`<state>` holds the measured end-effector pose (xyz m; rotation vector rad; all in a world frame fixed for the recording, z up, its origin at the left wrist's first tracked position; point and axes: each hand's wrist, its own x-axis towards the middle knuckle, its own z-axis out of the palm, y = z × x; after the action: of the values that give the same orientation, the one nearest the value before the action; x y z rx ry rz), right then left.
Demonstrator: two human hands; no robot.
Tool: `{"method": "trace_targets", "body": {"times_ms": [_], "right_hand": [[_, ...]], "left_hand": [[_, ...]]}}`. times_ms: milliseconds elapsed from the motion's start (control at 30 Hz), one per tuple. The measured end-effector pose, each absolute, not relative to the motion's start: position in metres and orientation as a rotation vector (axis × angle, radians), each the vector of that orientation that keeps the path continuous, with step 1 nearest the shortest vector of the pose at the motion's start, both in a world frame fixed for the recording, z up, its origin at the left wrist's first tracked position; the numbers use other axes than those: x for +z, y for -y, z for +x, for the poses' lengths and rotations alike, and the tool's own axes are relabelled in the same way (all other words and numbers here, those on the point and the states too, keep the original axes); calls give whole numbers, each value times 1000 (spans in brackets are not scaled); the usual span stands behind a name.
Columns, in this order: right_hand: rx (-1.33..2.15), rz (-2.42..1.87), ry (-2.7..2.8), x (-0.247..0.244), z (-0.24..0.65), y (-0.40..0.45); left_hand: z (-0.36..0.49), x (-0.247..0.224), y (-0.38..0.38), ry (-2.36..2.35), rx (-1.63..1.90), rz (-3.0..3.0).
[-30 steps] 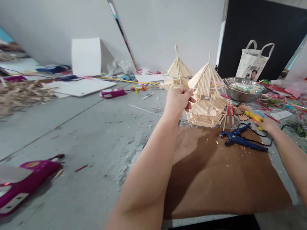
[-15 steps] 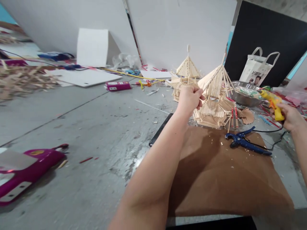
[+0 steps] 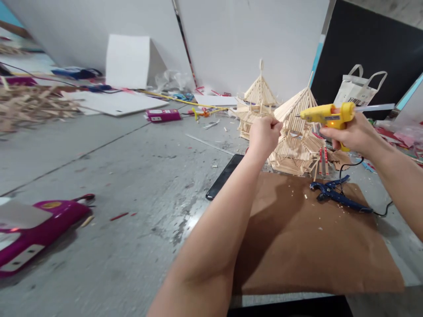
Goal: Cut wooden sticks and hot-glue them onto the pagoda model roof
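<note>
A house model built of thin wooden sticks (image 3: 292,149), with a pointed roof, stands at the far edge of a brown board. Against the left side of its roof is my left hand (image 3: 265,135), fingers pinched together; what lies between them is hidden. My right hand (image 3: 358,134) grips a yellow glue gun (image 3: 327,114), its orange light lit and a clear glue stick jutting from the back. The gun's nozzle points left, in front of the roof. Behind my left hand is a second stick model (image 3: 260,94), also with a pointed roof.
On the brown board (image 3: 317,246) lie blue cutting pliers (image 3: 340,198) and small chips. A black phone (image 3: 226,176) sits partly behind my left forearm. Purple devices (image 3: 163,115) rest on the grey table. A tote bag (image 3: 355,90) stands at back right; wooden strips (image 3: 33,105) are piled at left.
My right hand has brought the glue gun left and up, from beside the metal bowl to the front of the roof. The left hand stays nearly in place, still pinched.
</note>
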<state>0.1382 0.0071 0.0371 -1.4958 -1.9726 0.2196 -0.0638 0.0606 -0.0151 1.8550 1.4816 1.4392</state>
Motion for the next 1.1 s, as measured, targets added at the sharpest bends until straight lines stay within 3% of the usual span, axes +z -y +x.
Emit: {"method": "trace_targets", "body": {"times_ms": [267,1100], "right_hand": [[-130,-1609,2069,47,112,-15],[-138,-1482,2134,41,116,-32]], "left_hand": [[-64,-17,-65,-1560,1447,1885],[-63,-17,-64,-1596,1433,1895]]}}
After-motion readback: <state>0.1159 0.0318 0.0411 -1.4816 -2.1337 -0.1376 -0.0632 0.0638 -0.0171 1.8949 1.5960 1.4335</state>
